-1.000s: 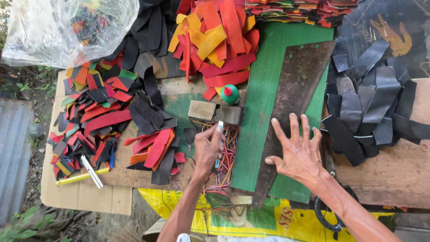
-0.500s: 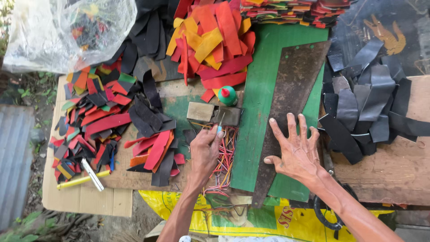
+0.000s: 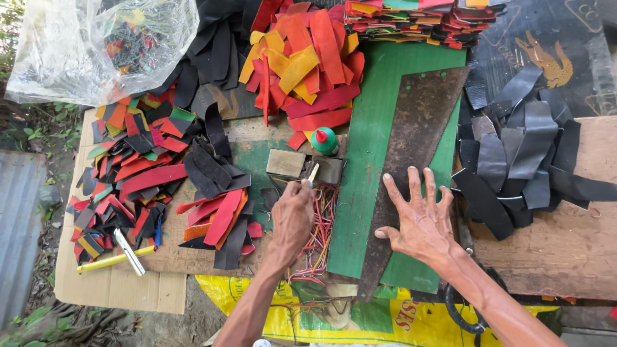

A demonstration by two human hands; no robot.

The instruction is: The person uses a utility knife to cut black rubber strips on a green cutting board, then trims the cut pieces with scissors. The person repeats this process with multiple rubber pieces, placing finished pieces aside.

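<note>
Fingers of left hand (image 3: 292, 218) pinch a pale brush (image 3: 313, 173) at frame centre, dabbing the brown leather patch (image 3: 326, 170); right hand (image 3: 421, 222) splayed flat, empty, on dark leather sheet (image 3: 418, 148). Gluing step; next needs steady strokes.

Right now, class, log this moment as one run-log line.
left hand: grips small pale tool over brown leather pieces | right hand: flat, fingers spread on brown sheet | green mat beneath

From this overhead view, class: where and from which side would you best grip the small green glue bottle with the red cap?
Grip the green glue bottle round its body below the red cap, probably from above: it stands upright, with strips crowding its far side.
</note>
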